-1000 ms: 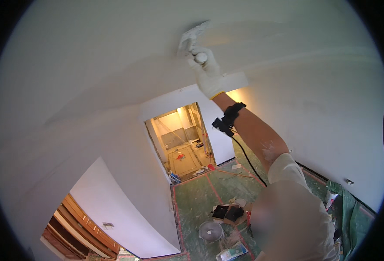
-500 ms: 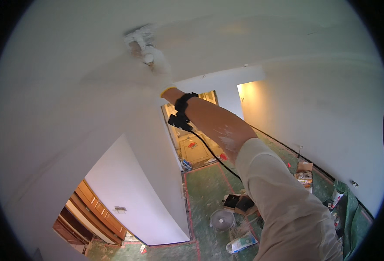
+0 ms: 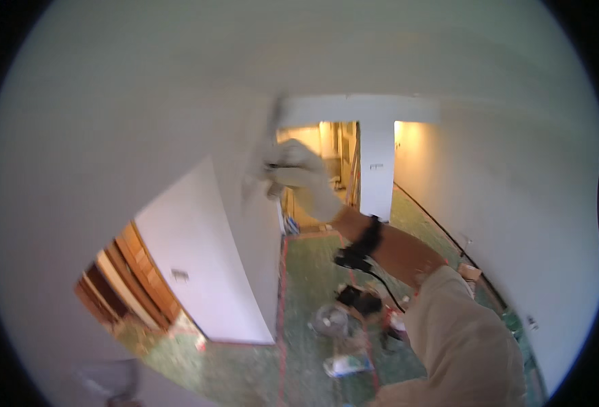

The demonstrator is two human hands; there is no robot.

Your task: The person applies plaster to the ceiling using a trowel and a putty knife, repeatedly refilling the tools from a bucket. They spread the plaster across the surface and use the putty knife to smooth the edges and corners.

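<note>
White-gloved, your right hand (image 3: 303, 175) is wrapped around a flat grey trowel-like tool (image 3: 273, 129), blurred, raised near the smooth pale wall (image 3: 246, 234), contact unclear, above a green floor covering (image 3: 311, 271).

No words, numbers, labels or signs can be read. On the white-and-blue bag (image 3: 348, 366) on the floor (image 3: 316, 268), blue patches are seen, but they are too blurred to be read. On the brown carton (image 3: 470, 273), beyond the bag and to its right, no lettering can be made out.
</note>
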